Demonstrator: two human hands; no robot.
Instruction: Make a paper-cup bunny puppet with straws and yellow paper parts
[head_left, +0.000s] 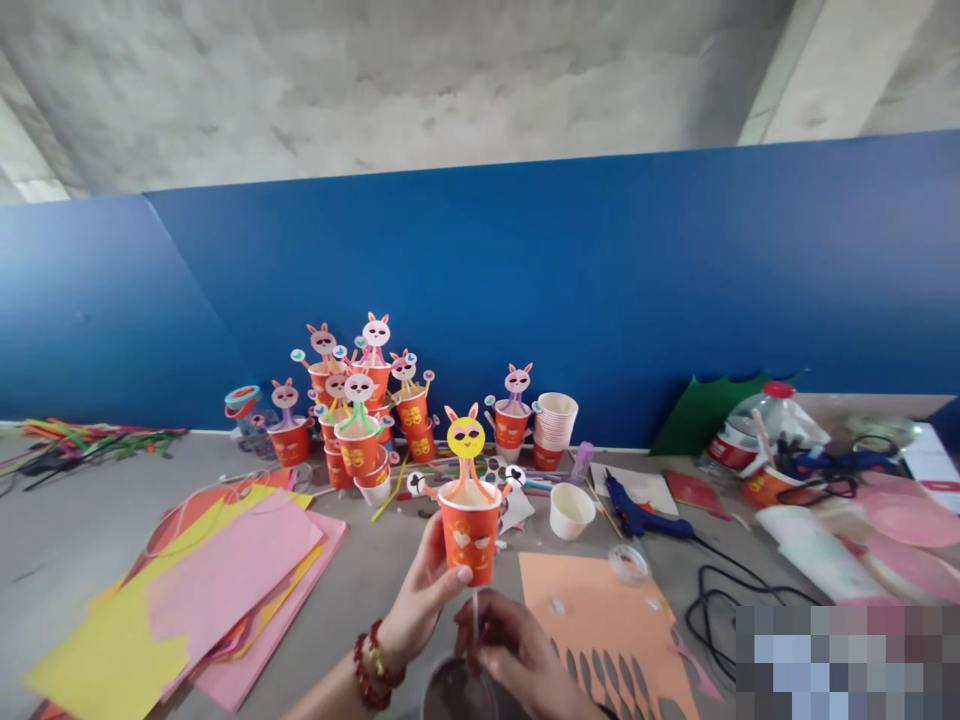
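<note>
Head view: left hand (pixel 424 600) grips orange cup puppet (pixel 470 535) upright so its yellow head (pixel 466 437) clears the rim. Right hand (pixel 517 655) pinches the stick (pixel 475 615) below, working it from underneath.

along the back edge of my counter (pixel 67 540) stands a cluster of finished bunny cups (pixel 352 420), with a stack of white cups (pixel 556 420) just beside it. pink and yellow paper sheets (pixel 225 580) lie toward the left edge. a blue glue gun (pixel 637 512) rests near a single white cup (pixel 571 510); pipe cleaners (pixel 97 440) fill the back left corner.
</note>
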